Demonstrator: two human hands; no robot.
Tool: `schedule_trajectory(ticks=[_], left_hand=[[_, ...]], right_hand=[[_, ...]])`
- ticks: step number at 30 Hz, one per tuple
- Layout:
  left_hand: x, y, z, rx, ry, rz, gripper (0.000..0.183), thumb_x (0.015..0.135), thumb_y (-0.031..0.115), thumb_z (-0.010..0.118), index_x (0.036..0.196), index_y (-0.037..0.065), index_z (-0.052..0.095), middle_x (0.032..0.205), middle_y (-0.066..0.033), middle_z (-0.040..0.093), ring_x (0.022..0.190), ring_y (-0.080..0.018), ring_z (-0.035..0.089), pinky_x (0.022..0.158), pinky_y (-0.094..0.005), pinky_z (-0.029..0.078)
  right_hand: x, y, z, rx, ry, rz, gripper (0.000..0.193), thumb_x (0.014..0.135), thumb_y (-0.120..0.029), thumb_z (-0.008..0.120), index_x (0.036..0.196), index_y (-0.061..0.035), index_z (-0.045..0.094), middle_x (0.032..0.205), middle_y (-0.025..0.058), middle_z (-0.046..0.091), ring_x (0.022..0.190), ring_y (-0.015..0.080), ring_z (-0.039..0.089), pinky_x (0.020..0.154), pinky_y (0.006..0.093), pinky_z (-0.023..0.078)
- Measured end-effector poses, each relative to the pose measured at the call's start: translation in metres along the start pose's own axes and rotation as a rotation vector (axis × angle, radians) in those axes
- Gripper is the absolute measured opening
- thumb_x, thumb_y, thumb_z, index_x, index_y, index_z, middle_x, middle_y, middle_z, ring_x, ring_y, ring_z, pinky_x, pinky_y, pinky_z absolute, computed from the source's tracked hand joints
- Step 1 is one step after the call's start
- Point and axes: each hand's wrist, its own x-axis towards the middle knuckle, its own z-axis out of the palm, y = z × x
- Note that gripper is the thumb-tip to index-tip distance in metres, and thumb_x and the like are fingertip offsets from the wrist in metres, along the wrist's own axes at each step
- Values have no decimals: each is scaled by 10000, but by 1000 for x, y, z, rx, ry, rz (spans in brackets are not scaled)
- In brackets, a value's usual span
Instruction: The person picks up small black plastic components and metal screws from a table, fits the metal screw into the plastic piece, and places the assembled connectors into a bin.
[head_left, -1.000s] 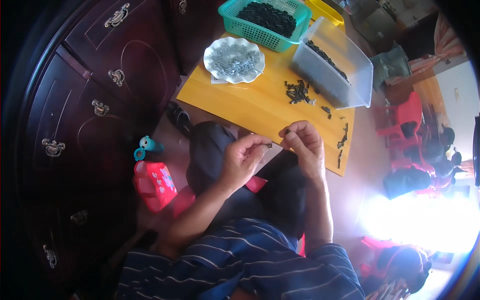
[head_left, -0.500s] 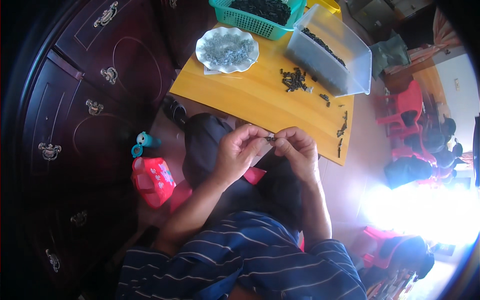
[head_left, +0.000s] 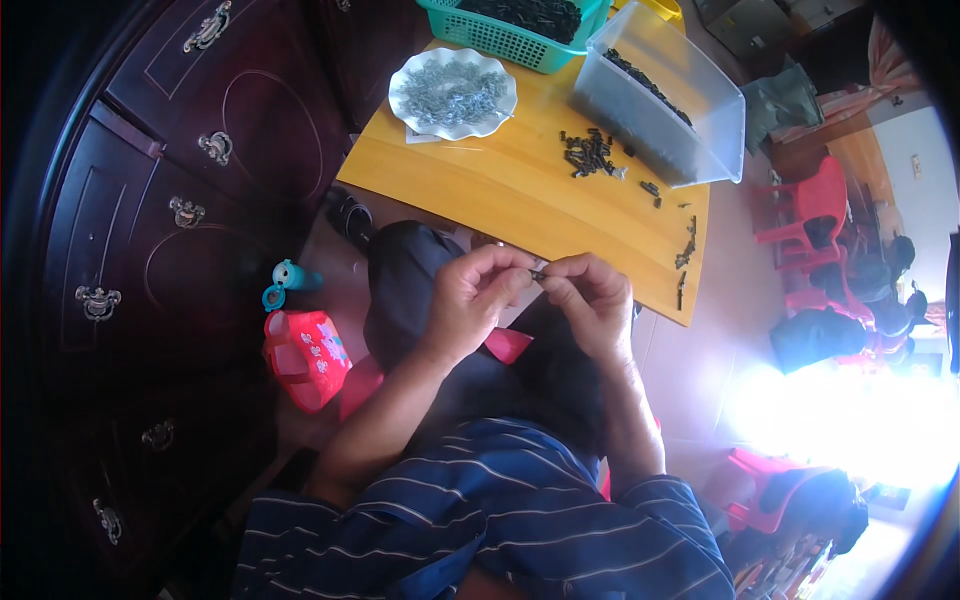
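Observation:
My left hand [head_left: 474,300] and my right hand [head_left: 592,302] meet over my lap, just off the near edge of the yellow wooden table [head_left: 480,190]. Between thumbs and forefingers they pinch a small dark part [head_left: 538,275] from both sides. Fingertips cover most of it, so its exact kind does not show. Beyond my hands, a pile of small black parts [head_left: 590,155] lies on the tabletop. More black pieces [head_left: 686,245] form a loose line by the right edge.
A scalloped white plate [head_left: 400,98] of small clear pieces stands at the far left of the table. Behind are a green basket [head_left: 500,40] and a translucent bin [head_left: 710,140], both holding black parts. Dark drawers [head_left: 200,260] flank my left; a red bag [head_left: 308,362] sits on the floor.
Both hands keep their pinch on the small dark part, with only a slight shift of the fingers. The whole scene has moved very little.

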Motion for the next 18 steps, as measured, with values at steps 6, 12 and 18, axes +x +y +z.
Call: schedule_trajectory(ticks=[6, 12, 18], left_hand=[[-1, 1, 0, -10, 30, -34, 123, 1000, 79, 687, 1076, -15, 706, 861, -3, 697, 745, -43, 618, 705, -198, 520], [-1, -2, 0, -232, 30, -131, 134, 999, 89, 687, 1073, -23, 695, 827, -23, 682, 731, -71, 629, 706, -215, 536], [-3, -7, 2, -300, 66, -162, 142, 1001, 105, 687, 1070, -19, 693, 806, -32, 674, 737, -85, 635, 706, -232, 544]], right_hand=[[5, -11, 9, -476, 105, -465, 122, 835, 40, 761, 891, -35, 683, 840, 85, 740, 733, 204, 712, 666, 305, 554], [3, -5, 19, -550, 217, -639, 178, 790, 79, 772, 861, -44, 664, 858, 95, 750, 769, 250, 728, 696, 329, 563], [2, 1, 32, -524, 308, -642, 192, 778, 98, 772, 865, -36, 666, 867, 112, 749, 795, 257, 743, 703, 326, 584]])
